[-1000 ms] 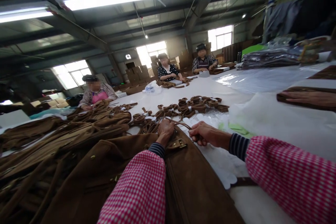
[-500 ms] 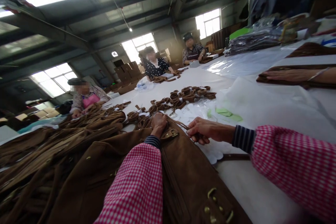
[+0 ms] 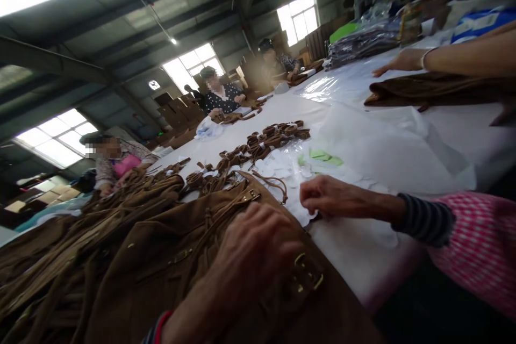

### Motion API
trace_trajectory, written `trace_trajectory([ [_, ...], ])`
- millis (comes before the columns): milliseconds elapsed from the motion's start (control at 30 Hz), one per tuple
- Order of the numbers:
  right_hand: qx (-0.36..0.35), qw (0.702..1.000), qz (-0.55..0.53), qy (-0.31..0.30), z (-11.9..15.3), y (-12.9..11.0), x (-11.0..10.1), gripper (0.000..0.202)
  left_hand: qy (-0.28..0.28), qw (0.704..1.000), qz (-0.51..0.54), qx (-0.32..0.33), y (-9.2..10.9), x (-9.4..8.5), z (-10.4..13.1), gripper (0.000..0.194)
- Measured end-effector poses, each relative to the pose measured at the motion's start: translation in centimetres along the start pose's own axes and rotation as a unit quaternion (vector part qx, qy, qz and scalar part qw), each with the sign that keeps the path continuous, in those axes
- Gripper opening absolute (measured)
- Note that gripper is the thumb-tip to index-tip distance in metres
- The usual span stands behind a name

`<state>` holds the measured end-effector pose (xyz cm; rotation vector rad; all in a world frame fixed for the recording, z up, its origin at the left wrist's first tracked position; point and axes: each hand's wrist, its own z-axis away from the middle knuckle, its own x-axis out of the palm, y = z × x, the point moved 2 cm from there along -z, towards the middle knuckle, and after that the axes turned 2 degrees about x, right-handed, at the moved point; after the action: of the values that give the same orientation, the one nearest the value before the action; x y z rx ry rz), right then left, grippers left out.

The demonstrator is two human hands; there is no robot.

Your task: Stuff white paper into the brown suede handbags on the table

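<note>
A brown bag (image 3: pixel 161 247) with brass buckles lies in front of me, its thin cord (image 3: pixel 278 183) looped over the top corner. My left hand (image 3: pixel 258 247) is over the bag's front, between its two buckled tabs; its fingers are bent and smeared by motion. Beyond the bag's right edge, my right hand (image 3: pixel 330 196) hovers low at the white table (image 3: pixel 355 258), fingers curled in. What it holds, if anything, is hidden. Small white pieces (image 3: pixel 298 209) lie beside it.
More brown bags (image 3: pixel 48 263) are heaped at the left. Rolled brown straps (image 3: pixel 266 142) run along the middle, near green scraps (image 3: pixel 324 157). At the right, a person's hands (image 3: pixel 407 60) are over brown fabric (image 3: pixel 439 91). Three people sit at the far side.
My left hand has left the bag's top and moved nearer to me. My right hand has let go of the cord and moved slightly right. The person's hand at the right has lifted off the fabric.
</note>
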<state>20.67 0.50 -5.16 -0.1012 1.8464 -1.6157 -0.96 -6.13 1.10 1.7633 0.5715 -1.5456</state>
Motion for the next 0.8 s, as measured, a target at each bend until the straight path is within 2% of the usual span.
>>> trace_trajectory([
  [67,-0.035,0.996,0.081,-0.021,2.6,0.3,0.9,0.011,-0.064,0.998,-0.024,0.01,3.8,1.7,1.8,0.034],
  [100,-0.054,0.991,0.12,-0.016,3.5,0.4,1.4,0.015,-0.071,0.996,-0.044,-0.006,4.9,2.4,2.4,0.038],
  [167,-0.079,0.981,0.175,-0.009,4.4,0.3,2.5,0.025,-0.071,0.995,-0.053,-0.041,5.8,3.2,3.2,0.042],
  [267,-0.075,0.982,0.17,-0.013,3.9,-0.3,3.9,0.015,-0.049,0.996,-0.017,-0.074,5.3,2.6,4.2,0.034],
  [400,-0.086,0.996,-0.009,0.029,2.1,-1.3,4.7,0.003,0.004,0.996,-0.017,-0.083,4.9,0.4,5.9,0.031],
  [467,-0.064,0.992,-0.106,-0.005,1.6,-1.4,5.2,0.004,0.015,0.996,-0.021,-0.087,4.9,-0.1,6.6,0.04],
  [533,-0.025,0.981,-0.182,-0.063,1.5,-1.0,5.6,0.007,-0.001,0.996,-0.019,-0.087,5.0,0.1,6.8,0.05],
  [633,0.027,0.959,-0.257,-0.113,1.8,-0.4,5.6,0.013,-0.045,0.995,-0.013,-0.09,4.9,0.7,6.5,0.047],
  [700,0.043,0.962,-0.246,-0.111,1.9,-0.3,4.9,0.016,-0.051,0.994,-0.019,-0.094,4.8,0.9,6.2,0.043],
  [800,-0.024,0.991,-0.115,-0.063,1.2,-1.1,3.1,0.018,-0.053,0.995,-0.026,-0.085,4.7,1.2,6.0,0.039],
])
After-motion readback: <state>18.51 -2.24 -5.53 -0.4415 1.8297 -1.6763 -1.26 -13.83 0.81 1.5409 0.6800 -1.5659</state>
